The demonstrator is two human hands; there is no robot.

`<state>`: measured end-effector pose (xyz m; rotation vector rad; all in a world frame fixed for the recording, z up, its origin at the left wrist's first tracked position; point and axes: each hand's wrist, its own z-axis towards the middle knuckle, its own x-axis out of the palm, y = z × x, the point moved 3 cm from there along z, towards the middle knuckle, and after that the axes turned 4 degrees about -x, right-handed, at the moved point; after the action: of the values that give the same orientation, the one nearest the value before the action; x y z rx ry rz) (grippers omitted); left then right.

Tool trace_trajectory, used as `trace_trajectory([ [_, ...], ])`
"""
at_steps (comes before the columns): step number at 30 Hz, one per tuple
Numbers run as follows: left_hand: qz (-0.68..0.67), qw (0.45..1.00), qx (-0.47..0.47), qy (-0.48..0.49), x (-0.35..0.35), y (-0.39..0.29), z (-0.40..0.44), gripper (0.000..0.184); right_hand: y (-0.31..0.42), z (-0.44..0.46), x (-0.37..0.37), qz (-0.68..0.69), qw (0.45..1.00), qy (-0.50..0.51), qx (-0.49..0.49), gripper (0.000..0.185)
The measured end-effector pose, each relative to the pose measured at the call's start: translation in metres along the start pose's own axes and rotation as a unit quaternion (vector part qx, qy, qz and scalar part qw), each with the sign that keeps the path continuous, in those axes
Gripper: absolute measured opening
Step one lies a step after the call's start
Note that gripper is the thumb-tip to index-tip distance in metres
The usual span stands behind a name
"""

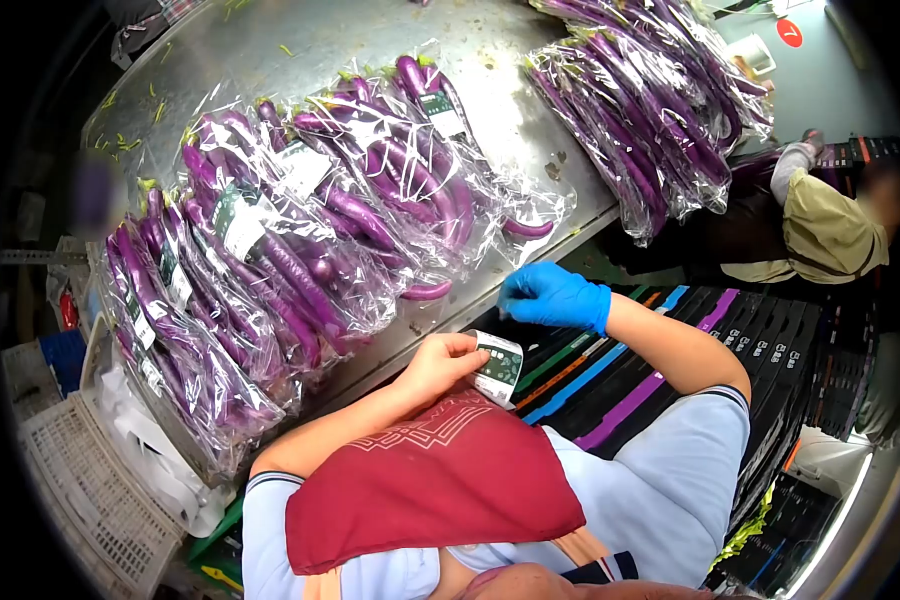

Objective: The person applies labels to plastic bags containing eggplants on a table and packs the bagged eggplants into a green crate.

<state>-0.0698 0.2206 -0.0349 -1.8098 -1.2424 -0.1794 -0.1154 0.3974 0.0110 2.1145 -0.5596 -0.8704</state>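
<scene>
My bare left hand (438, 362) pinches a green-and-white printed label (498, 368) between thumb and fingers, in front of the apron. To its right, my right hand (555, 297) wears a blue glove. Its fingers are bent together, and whatever they may hold at the tips is too small to name. Both hands are just off the near edge of the metal table (490, 110). Beyond them lie clear bags of long purple eggplants (410, 175), several with similar labels on the plastic. More bagged eggplants (220, 300) lie close to my left forearm.
Another pile of bagged eggplants (640, 120) overhangs the table's right edge. Stacked black crates (750, 335) with coloured strips stand at my right. A white plastic basket (90, 470) is at lower left. Another person (830, 225) is at the right, with a light sleeve.
</scene>
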Motion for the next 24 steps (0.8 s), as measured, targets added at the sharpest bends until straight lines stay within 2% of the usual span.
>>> trace_trajectory([
  [4, 0.029, 1.000, -0.001, -0.007, 0.000, -0.005, 0.001, 0.018, 0.020, -0.005, 0.016, -0.066, 0.993, 0.095, -0.016, 0.026],
  [6, 0.021, 0.999, 0.033, -0.011, 0.002, -0.003, 0.004, 0.017, 0.011, -0.005, 0.016, -0.010, 0.995, 0.098, 0.022, 0.023],
  [9, 0.013, 0.999, 0.040, -0.016, 0.001, -0.006, 0.002, 0.017, 0.002, -0.001, -0.013, -0.002, 0.999, 0.019, 0.034, 0.020],
  [10, 0.019, 0.999, 0.027, -0.014, 0.001, -0.006, 0.002, 0.017, -0.004, -0.002, -0.023, 0.050, 0.996, -0.013, 0.068, 0.021],
  [12, 0.036, 0.999, 0.012, -0.016, -0.002, -0.007, 0.002, 0.017, 0.014, -0.003, -0.058, -0.013, 0.997, -0.076, 0.011, 0.021],
  [14, 0.029, 0.999, -0.020, -0.024, -0.003, -0.009, 0.000, 0.014, 0.033, 0.005, -0.087, 0.039, 0.991, -0.128, 0.004, 0.019],
  [16, 0.006, 1.000, -0.013, -0.012, 0.000, -0.011, 0.000, 0.014, 0.061, 0.026, -0.111, -0.059, 0.988, -0.137, -0.037, 0.017],
  [18, 0.011, 1.000, -0.007, 0.009, -0.002, -0.002, 0.006, 0.014, 0.088, 0.055, -0.131, -0.217, 0.958, -0.145, -0.115, 0.018],
  [20, 0.002, 1.000, -0.013, 0.011, -0.004, 0.001, 0.008, 0.014, 0.112, 0.092, -0.149, -0.227, 0.952, -0.161, -0.131, 0.020],
  [21, 0.005, 1.000, -0.018, 0.010, -0.006, 0.002, 0.009, 0.014, 0.125, 0.109, -0.156, -0.275, 0.912, -0.218, -0.214, 0.019],
  [23, -0.006, 1.000, -0.003, 0.000, -0.011, 0.008, 0.014, 0.014, 0.140, 0.137, -0.165, -0.332, 0.797, -0.338, -0.376, 0.014],
  [24, -0.002, 1.000, 0.005, -0.009, -0.013, 0.006, 0.014, 0.014, 0.153, 0.140, -0.162, -0.363, 0.739, -0.391, -0.411, 0.010],
])
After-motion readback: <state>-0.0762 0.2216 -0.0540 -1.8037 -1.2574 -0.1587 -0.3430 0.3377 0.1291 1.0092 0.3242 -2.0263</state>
